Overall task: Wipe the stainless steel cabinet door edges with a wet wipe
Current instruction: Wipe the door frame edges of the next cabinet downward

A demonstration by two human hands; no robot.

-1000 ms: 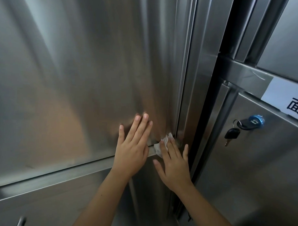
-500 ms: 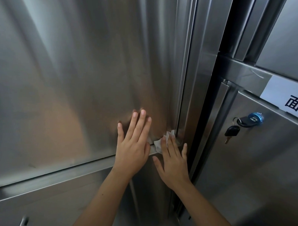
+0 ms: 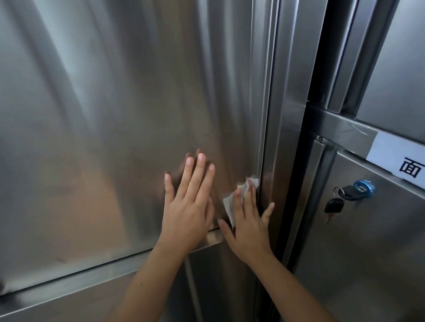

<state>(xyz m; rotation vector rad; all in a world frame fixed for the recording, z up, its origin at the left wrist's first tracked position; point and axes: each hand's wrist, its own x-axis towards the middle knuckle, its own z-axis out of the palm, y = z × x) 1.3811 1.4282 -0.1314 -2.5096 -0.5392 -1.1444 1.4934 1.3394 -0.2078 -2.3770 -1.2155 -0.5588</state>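
- Steel door [image 3: 112, 109] fills left and centre of frame; its right edge [image 3: 265, 129] runs vertically just right of centre.
- Lower centre: left hand [image 3: 188, 208] lies flat on the door. Its fingers [image 3: 198, 177] are straight, slightly spread, and hold nothing.
- Just to its right: right hand [image 3: 249, 224], fingers straight, little finger splayed toward the dark gap [image 3: 313, 68]. It presses the wipe against the door at the edge.
- White, crumpled wipe [image 3: 230, 206] sits under the right fingers, near the door's lower right corner. Bits show past the fingertips and beside the index finger.
- Right of frame: second cabinet [image 3: 371, 262] with blue lock [image 3: 362, 187], black key [image 3: 334, 205] hanging below it, white label [image 3: 404, 162] above.
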